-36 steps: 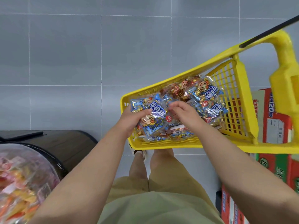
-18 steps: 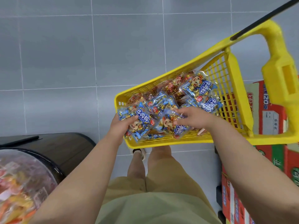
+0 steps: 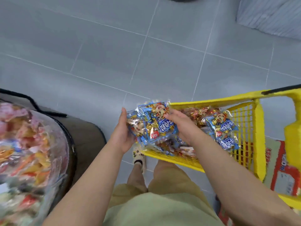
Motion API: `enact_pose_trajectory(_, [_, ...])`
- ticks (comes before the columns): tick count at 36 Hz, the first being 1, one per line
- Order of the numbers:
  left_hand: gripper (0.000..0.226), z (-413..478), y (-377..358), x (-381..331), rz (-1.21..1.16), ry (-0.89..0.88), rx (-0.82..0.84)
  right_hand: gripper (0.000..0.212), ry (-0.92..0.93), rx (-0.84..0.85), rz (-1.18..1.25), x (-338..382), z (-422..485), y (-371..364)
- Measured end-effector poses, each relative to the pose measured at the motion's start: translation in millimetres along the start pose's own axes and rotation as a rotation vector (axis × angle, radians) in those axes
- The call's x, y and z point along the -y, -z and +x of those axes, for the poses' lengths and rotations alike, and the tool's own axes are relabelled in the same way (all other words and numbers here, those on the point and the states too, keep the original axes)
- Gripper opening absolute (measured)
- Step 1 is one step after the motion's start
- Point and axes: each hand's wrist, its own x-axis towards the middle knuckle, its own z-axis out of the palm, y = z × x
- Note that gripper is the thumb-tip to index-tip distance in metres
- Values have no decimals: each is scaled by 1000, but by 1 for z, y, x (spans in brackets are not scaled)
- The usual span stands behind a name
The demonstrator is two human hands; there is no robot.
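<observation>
Candy bags (image 3: 151, 124) now up at the left rim of the basket (image 3: 259, 139), partly past it; 0.5 s ago they lay inside. Left hand (image 3: 121, 132): fingers nearly straight, palm pressed to their left edge. Right hand (image 3: 180, 126): fingers curled over their top, gripping. Other bags (image 3: 223, 128) lie in the basket, right.
</observation>
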Motion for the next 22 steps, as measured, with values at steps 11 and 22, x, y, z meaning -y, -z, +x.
enact_pose_trajectory(11, [60,-148,85,16,-327,-464,-257,14,51,339,-243,15,-26,-162])
enact_pose_trajectory(22, [26,-286,244,89,-571,-677,-571,26,20,740,-531,-84,-96,-351])
